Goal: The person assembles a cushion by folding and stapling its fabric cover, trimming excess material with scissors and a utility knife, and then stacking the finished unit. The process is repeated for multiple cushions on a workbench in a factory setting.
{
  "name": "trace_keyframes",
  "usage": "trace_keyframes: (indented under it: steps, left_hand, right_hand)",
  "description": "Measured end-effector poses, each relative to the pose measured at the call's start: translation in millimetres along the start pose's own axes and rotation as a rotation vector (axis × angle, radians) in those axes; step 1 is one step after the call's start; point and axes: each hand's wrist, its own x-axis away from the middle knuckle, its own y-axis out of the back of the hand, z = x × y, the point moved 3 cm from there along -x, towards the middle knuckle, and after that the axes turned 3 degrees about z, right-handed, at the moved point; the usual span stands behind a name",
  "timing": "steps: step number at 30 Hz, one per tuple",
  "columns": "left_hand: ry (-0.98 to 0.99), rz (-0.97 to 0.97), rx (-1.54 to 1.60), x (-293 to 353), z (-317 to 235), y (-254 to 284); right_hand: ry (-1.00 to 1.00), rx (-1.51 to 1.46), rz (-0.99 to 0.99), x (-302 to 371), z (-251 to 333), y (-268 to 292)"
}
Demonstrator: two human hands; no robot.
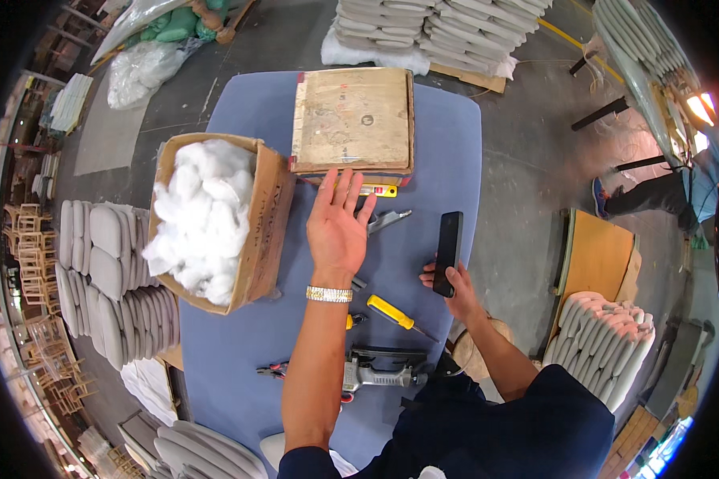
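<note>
right hand (461, 298): 1 phone (449, 246) | 1 screwdriver (390, 312) | 2 boxes (353, 120)

Even, bright light on the table (447, 152), glare at the right rim.
I get a lamp (701, 108) flaring red at upper right, a pink cast on right-hand cushions (601, 339), and white filling (204, 203) nearly blown out; mid-view is crisp, while the fisheye softens the chairs (30, 251) at left, bends edges and drops to black corners.

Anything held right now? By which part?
Right hand: black phone, gripped at its lower end. Left hand: open, nothing visible in it.
</note>
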Motion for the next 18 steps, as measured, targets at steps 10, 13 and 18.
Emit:
trace_keyframes:
  steps: [10, 13, 18]
  left_hand:
    - [-0.066, -0.052, 0.107, -9.4, -6.6, -22.3]
    - [-0.074, -0.104, 0.206, -10.7, -0.3, -33.6]
    - [-0.071, -0.076, 0.156, -8.3, -16.5, -34.9]
  right_hand:
    - [0.023, -0.029, 0.050, -9.9, 5.7, -2.2]
    - [0.010, -0.012, 0.056, -10.4, 4.6, 0.3]
    - [-0.006, 0.099, 0.022, -9.3, 29.9, -3.7]
